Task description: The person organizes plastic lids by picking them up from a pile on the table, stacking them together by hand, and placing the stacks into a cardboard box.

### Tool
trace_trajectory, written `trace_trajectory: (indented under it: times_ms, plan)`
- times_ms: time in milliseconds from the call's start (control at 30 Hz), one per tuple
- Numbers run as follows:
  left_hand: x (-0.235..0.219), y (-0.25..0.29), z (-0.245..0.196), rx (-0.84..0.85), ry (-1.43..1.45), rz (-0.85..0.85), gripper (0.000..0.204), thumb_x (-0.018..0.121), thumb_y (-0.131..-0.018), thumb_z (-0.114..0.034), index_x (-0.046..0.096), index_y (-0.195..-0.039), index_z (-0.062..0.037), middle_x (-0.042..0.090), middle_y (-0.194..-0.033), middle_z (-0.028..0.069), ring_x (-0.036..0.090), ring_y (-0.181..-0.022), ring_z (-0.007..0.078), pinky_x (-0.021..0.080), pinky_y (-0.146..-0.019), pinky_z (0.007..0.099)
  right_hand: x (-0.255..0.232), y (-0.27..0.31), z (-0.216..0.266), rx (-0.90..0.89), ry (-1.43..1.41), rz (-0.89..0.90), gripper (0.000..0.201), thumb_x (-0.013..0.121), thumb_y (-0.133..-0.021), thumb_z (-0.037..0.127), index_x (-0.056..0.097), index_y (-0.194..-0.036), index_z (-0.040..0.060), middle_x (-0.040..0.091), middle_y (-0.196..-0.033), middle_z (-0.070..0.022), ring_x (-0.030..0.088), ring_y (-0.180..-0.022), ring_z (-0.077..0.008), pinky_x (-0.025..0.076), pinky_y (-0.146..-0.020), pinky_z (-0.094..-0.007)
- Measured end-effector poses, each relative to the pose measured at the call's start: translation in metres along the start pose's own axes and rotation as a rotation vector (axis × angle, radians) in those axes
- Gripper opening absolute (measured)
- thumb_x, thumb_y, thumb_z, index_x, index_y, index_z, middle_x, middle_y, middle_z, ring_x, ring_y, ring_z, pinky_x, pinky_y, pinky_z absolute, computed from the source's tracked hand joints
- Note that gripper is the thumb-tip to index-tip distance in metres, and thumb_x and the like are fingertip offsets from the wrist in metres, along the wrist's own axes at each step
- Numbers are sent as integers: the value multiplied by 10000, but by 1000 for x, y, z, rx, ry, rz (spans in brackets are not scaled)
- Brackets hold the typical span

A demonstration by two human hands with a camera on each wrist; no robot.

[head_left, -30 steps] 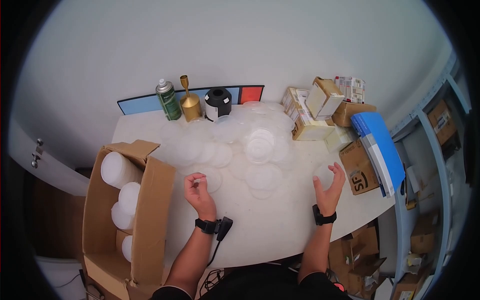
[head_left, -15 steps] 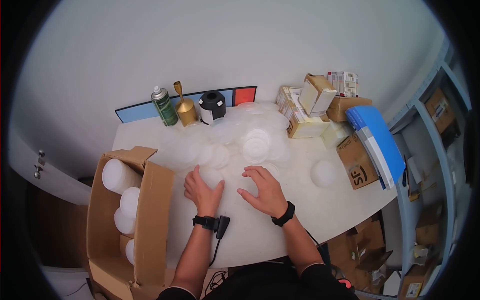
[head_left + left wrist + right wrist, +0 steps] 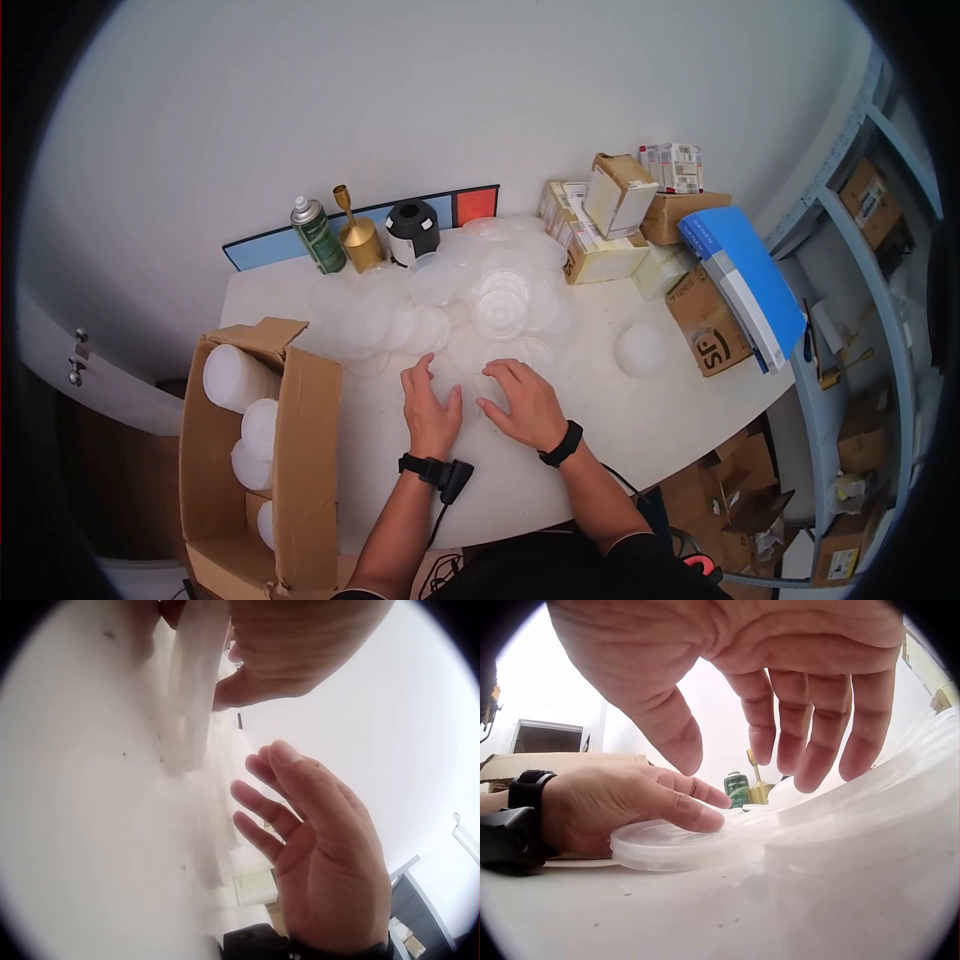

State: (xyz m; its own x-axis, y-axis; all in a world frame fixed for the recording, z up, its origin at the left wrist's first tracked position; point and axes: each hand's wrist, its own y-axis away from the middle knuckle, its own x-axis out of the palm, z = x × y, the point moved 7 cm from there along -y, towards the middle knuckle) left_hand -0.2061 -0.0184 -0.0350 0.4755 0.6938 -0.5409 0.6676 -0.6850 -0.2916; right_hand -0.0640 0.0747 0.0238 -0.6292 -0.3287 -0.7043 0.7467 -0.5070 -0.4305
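Observation:
A spread of clear round plastic lids point(image 3: 430, 330) overlaps across the middle of the white table. My left hand point(image 3: 430, 415) is at their near edge. In the right wrist view its thumb lies over a low stack of lids point(image 3: 652, 851); the left wrist view has the stack point(image 3: 195, 697) between thumb and fingers. Facing it, my right hand point(image 3: 528, 405) hovers just off the left one with fingers apart and bent, nothing between them. In the right wrist view its fingertips hang close over more lids point(image 3: 870, 817).
A cardboard box point(image 3: 310, 460) at left holds stacks of white lids point(image 3: 240, 375). One round translucent piece point(image 3: 642, 348) lies at right by small cartons point(image 3: 600, 250) and a blue binder point(image 3: 750, 280). A green spray can point(image 3: 318, 238) and brass holder point(image 3: 360, 240) stand behind.
My right hand has come from the right side of the table, beside the round piece, to the middle near my left hand. The left hand has shifted slightly right.

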Motion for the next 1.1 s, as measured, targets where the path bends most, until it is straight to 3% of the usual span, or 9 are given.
trace_trajectory:
  times_ms: [167, 267, 367, 433, 633, 867, 967, 1100]
  plan:
    - [6, 0, 4, -70, 457, 48, 525, 618, -871, 55, 511, -1382, -6, 579, -1167, 117, 583, -960, 195, 492, -820, 316, -1, 1, 2, 8, 1, -8, 409, 757, -868, 195, 597, -1199, 15, 644, -1151, -147, 645, -1007, -333, 542, -841, -401]
    - [7, 1, -5, -138, 721, 94, 497, 598, -901, 51, 503, -1386, -5, 581, -1254, 114, 595, -1032, 156, 492, -865, 290, 3, 3, -6, 70, -91, -1, 387, 761, -889, 180, 601, -1194, 4, 677, -1082, -146, 682, -833, -285, 555, -720, -349]
    - [7, 1, -13, -112, 832, 98, 471, 593, -928, 31, 494, -1388, -5, 582, -1285, 110, 608, -1065, 146, 492, -918, 290, 11, 7, -19, 137, -213, 93, 340, 732, -921, 142, 586, -1189, -8, 671, -941, -129, 630, -664, -208, 514, -621, -307]
    - [8, 1, -14, -79, 870, 101, 461, 597, -945, -8, 480, -1391, -6, 591, -1278, 107, 611, -1073, 148, 491, -956, 307, 3, 6, -21, 213, -297, 55, 299, 711, -937, 110, 581, -1178, -10, 659, -883, -102, 598, -644, -154, 490, -609, -291]
    - [26, 9, 9, -338, 1301, 232, 210, 561, -1026, -145, 585, -1198, -27, 656, -1094, 50, 634, -991, 126, 496, -918, 301, 1, 10, -44, 389, -638, -87, 205, 636, -998, 85, 566, -1168, -6, 659, -930, -31, 586, -739, -57, 497, -638, -238]
    - [28, 9, 13, -324, 1322, 264, 131, 555, -1036, -161, 608, -1065, -44, 656, -1008, 7, 626, -943, 110, 492, -887, 294, 3, 12, -50, 460, -749, -94, 197, 613, -1014, 89, 554, -1181, 5, 667, -985, -26, 611, -813, -55, 531, -679, -231]
    - [27, 9, 3, -326, 1316, 302, 139, 557, -1040, -178, 606, -1054, -49, 649, -991, 4, 618, -932, 106, 489, -888, 304, 4, 12, -53, 468, -828, -160, 203, 622, -1012, 94, 552, -1168, -16, 667, -946, -34, 617, -750, -61, 538, -644, -238]
    - [30, 10, 4, -333, 1309, 321, 150, 543, -1050, -205, 598, -1021, -69, 635, -963, -7, 587, -911, 92, 471, -885, 302, 7, 13, -56, 466, -809, -115, 183, 624, -1012, 98, 571, -1144, -17, 658, -912, -21, 596, -734, -54, 524, -646, -234]
